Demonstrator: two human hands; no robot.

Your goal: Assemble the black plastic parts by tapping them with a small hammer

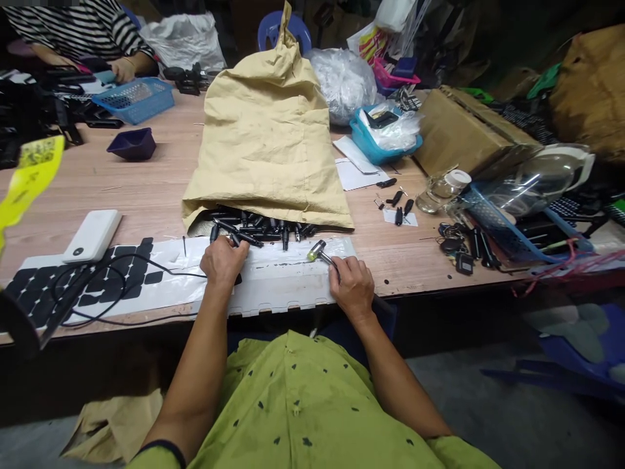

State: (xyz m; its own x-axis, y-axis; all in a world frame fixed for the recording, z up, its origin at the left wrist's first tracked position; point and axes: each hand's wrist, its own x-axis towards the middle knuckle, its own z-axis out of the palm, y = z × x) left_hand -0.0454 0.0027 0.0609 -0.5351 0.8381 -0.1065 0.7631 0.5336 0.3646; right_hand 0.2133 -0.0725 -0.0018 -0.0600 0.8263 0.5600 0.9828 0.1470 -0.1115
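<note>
A large tan cloth sack (263, 143) lies on the table with its mouth toward me. Black tube-shaped parts (273, 227) spill from that mouth. My left hand (223, 260) is closed at the left end of the pile, with a black tube-shaped part (236, 231) at its fingertips. Gripped by its handle, a small hammer (317, 250) with a metal head and a yellowish-green face is in my right hand (352, 285). The hammer head rests over a white sheet (273, 280) along the table's front edge.
A white power bank (92, 236) with a black cable (161, 267) is at left. Further back stand a dark purple tray (131, 144) and a blue basket (134, 101), near a person in striped sleeves. To the right are a glass jar (442, 191), keys (452, 242) and a carton (469, 130).
</note>
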